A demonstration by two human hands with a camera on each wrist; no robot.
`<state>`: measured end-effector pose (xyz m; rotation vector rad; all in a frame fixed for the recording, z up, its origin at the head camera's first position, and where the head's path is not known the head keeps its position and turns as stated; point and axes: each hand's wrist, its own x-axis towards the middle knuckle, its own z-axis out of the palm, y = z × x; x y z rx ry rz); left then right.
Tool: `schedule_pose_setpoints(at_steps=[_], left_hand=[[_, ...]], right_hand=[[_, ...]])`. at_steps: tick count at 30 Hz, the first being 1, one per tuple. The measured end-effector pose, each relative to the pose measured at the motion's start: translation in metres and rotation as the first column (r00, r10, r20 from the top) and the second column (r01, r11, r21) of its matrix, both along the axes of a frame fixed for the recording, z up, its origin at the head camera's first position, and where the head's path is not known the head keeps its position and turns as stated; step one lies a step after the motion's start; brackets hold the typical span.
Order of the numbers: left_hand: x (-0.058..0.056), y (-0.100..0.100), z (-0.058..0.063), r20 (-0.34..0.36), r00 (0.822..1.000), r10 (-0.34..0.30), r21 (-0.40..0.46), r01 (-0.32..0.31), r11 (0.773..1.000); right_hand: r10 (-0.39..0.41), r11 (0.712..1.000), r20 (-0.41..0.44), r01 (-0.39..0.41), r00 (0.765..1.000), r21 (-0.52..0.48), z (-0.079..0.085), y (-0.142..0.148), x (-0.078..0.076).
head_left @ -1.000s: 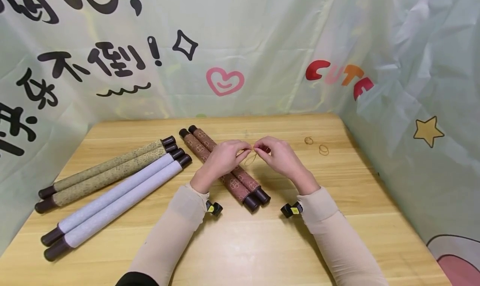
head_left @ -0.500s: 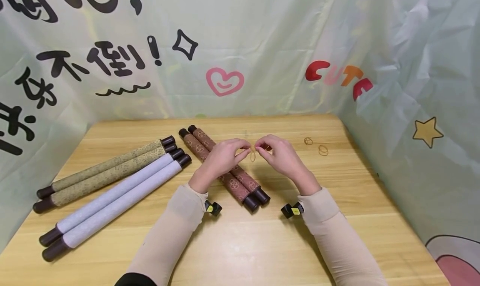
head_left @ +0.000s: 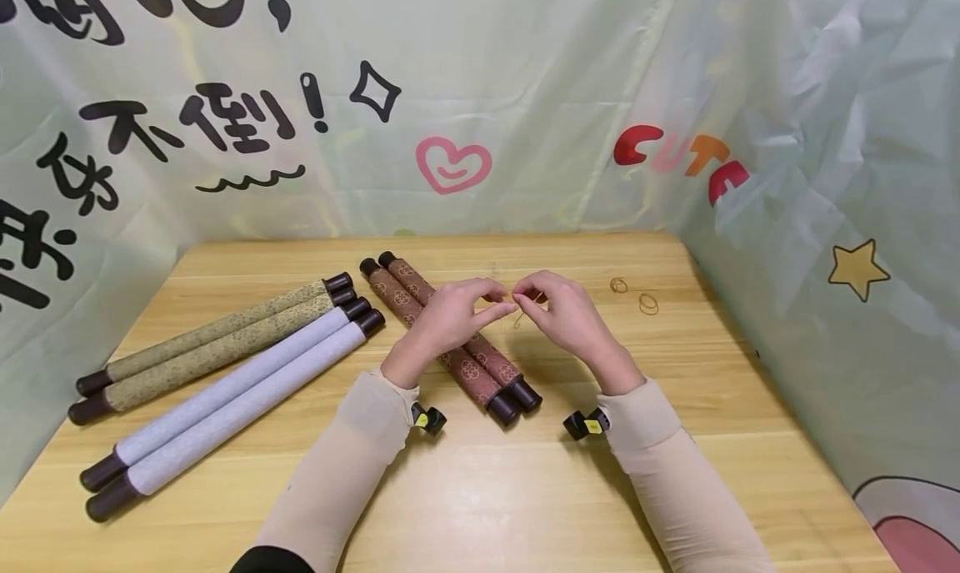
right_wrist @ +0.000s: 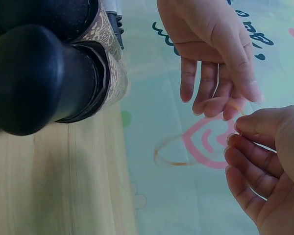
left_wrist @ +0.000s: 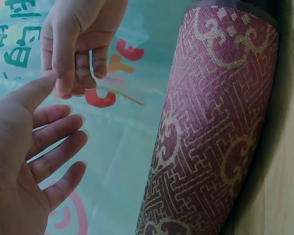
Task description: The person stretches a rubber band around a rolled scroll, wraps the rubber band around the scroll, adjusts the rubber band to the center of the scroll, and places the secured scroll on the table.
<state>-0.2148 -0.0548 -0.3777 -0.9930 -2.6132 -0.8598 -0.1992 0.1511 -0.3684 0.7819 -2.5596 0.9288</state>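
Note:
My right hand (head_left: 562,310) pinches a thin tan rubber band (right_wrist: 172,163) between thumb and index finger. The band hangs in a loop, blurred in the right wrist view. Facing it, my left hand (head_left: 450,314) has its thumb stretched out and its fingers spread and loosely bent; its thumb tip meets the right fingertips in the left wrist view. Both hands are raised over a pair of brownish-red patterned scrolls (head_left: 471,371) with dark end knobs, lying side by side on the table. The left forearm and hand cover part of the pair.
Two more rubber bands (head_left: 648,304) lie on the wooden table (head_left: 480,506) at the back right. To the left are a pair of olive scrolls (head_left: 225,335) and a pair of pale lavender scrolls (head_left: 247,406). A printed cloth (head_left: 555,139) stands behind and beside the table.
The hands stay over the scrolls while the fingertips shift slightly to the right. The band's loop has changed shape and swung. My left fingers have loosened from their pinch.

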Motion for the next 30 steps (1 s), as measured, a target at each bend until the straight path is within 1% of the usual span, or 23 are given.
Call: schedule_pose_setpoints(at_steps=[3,6,9,12,16,24,30], left_hand=[[-0.001,0.001,-0.001,-0.011,1.000,-0.008,0.011,0.008,1.000],[-0.002,0.001,-0.003,-0.068,0.998,-0.016,0.010,0.016,1.000],[-0.002,0.000,-0.004,-0.129,0.991,-0.018,0.020,0.021,1.000],[-0.002,-0.001,-0.005,-0.164,0.986,-0.011,0.050,0.019,0.999],[-0.003,-0.002,-0.004,-0.178,0.984,0.005,0.070,0.008,0.997],[-0.002,-0.005,0.001,-0.164,0.986,0.022,0.064,-0.011,0.998],[-0.003,-0.009,0.004,-0.155,0.988,0.005,0.064,0.005,0.998]], right_hand=[[-0.010,1.000,-0.008,0.010,1.000,0.001,0.001,0.000,0.001],[-0.012,1.000,-0.006,0.012,1.000,-0.007,0.002,0.001,0.001],[-0.017,1.000,0.004,0.018,1.000,-0.016,0.003,0.002,0.002],[-0.029,0.999,0.023,0.029,0.999,-0.018,0.004,0.003,0.003],[-0.040,0.999,0.044,0.040,0.998,-0.019,0.006,0.004,0.004],[-0.026,1.000,0.060,0.027,0.998,-0.005,0.008,0.004,0.003],[-0.005,1.000,0.088,0.003,0.996,0.024,0.012,0.006,0.004]])
